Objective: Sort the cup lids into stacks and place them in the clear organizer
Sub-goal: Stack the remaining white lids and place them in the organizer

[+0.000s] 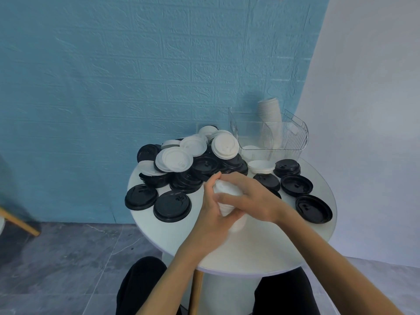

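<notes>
both hands (pixel 229 201) half hide white lids (pixel 225 194)

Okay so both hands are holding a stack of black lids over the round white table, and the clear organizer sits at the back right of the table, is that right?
Not quite: the stack of lids gripped by the left hand and right hand is white, not black, as the head view shows. The rest holds: both hands hold it over the round white table, and the clear organizer sits at the table's back right.

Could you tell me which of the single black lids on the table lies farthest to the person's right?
The black lid at the table's right edge, lying underside-up, apart from the heap.
</notes>
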`<state>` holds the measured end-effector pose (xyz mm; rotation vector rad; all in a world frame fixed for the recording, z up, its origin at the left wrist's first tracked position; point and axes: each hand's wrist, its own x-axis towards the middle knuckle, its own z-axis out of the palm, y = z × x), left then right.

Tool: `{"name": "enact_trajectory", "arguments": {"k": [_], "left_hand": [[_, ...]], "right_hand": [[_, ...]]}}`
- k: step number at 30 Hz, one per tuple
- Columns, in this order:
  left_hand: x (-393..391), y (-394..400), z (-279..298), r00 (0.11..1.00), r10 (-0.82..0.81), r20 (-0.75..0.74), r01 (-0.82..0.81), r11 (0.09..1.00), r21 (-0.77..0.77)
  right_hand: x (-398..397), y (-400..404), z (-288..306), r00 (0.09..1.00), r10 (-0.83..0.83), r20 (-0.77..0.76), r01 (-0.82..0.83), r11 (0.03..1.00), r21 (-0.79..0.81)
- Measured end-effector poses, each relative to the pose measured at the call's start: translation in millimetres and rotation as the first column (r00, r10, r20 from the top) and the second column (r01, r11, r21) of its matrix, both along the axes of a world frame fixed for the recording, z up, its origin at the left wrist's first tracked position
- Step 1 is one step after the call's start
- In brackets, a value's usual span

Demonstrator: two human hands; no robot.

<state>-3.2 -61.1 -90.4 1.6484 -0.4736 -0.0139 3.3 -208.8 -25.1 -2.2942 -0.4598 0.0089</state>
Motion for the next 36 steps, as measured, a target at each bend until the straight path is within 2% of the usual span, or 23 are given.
{"name": "enact_trajectory", "arguments": {"k": [4, 7, 8, 10, 11, 12, 14, 16, 24, 26, 29, 32, 34, 36], "left_hand": [[-0.9, 0.2, 1.1, 1.000, 0.017, -0.009, -0.017, 1.000, -0.002], [-1.9, 0.9, 2.1, 1.000, 0.025, 0.016, -0.026, 1.000, 0.012], [-2.1, 1.4, 2.5, 0.999, 0.024, 0.023, -0.024, 1.000, 0.016], [-2.7, 2.0, 3.7, 1.000, 0.018, 0.008, -0.018, 1.000, 0.013], [-2.6, 2.2, 4.1, 1.000, 0.018, -0.009, -0.018, 1.000, 0.013], [-2.4, 2.4, 4.7, 1.000, 0.019, -0.023, -0.019, 1.000, 0.018], [-2.2, 2.5, 5.5, 0.999, 0.021, -0.035, -0.020, 0.999, 0.025], [-2.3, 2.8, 5.3, 0.999, 0.015, -0.039, -0.014, 1.000, 0.024], [-3.4, 3.3, 5.2, 0.998, -0.003, -0.068, 0.003, 1.000, -0.002], [-3.3, 3.3, 4.2, 0.998, -0.003, -0.070, 0.002, 1.000, -0.009], [-2.8, 3.0, 3.6, 0.998, -0.006, -0.066, 0.005, 1.000, -0.014], [-1.8, 2.1, 3.2, 0.998, -0.005, -0.060, 0.004, 1.000, -0.006], [-1.7, 1.9, 3.1, 0.998, -0.007, -0.055, 0.007, 1.000, -0.005], [-1.8, 1.8, 3.3, 0.999, -0.004, -0.042, 0.003, 1.000, -0.014]], "right_hand": [[-1.0, 0.3, 1.9, 0.999, 0.022, -0.036, -0.023, 0.999, -0.026], [2.2, -3.7, -0.1, 0.995, 0.042, -0.092, -0.054, 0.989, -0.140], [3.8, -6.0, 2.0, 0.987, 0.058, -0.153, -0.079, 0.988, -0.134], [10.4, -9.2, 9.9, 0.970, 0.050, -0.238, -0.055, 0.998, -0.011], [16.1, -9.6, 15.1, 0.976, 0.009, -0.218, 0.002, 0.999, 0.048], [24.3, -8.8, 20.0, 0.987, -0.087, -0.134, 0.097, 0.993, 0.071], [47.0, -5.7, 26.6, 0.951, -0.284, 0.121, 0.282, 0.959, 0.033], [72.3, -2.4, 29.0, 0.906, -0.347, 0.243, 0.357, 0.934, 0.002], [130.6, 7.2, 17.6, 0.870, -0.349, 0.349, 0.453, 0.846, -0.283], [129.7, 5.2, 17.3, 0.859, -0.369, 0.356, 0.462, 0.858, -0.226], [113.7, -2.5, 26.6, 0.847, -0.423, 0.323, 0.446, 0.895, 0.001], [88.6, -13.6, 35.4, 0.854, -0.435, 0.287, 0.416, 0.901, 0.128], [69.9, -22.3, 39.0, 0.896, -0.405, 0.181, 0.356, 0.901, 0.249], [47.2, -27.5, 40.5, 0.956, -0.290, 0.034, 0.262, 0.903, 0.342]]}}
